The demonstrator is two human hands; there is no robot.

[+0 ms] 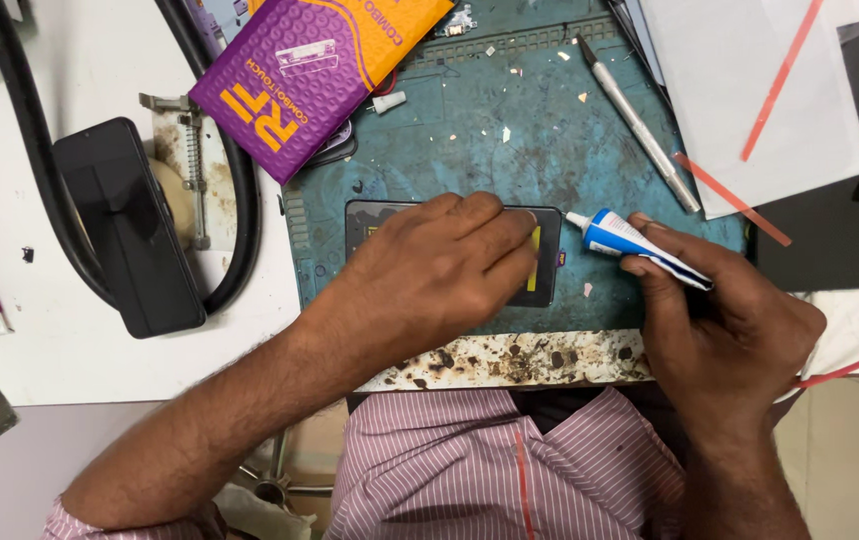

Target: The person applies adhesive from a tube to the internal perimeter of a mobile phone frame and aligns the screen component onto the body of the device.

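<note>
The opened phone (550, 262) lies flat on the teal mat (470, 150), at the mat's near edge. No glue bead is visible on the phone, so gluing appears about to start; application and closing appear to remain. The left hand (440, 265) lies palm-down on the phone, fingers together, pinning it. The right hand (720, 320), right of the phone, pinches the glue tube (625, 240), nozzle aimed at the phone's right edge.
</note>
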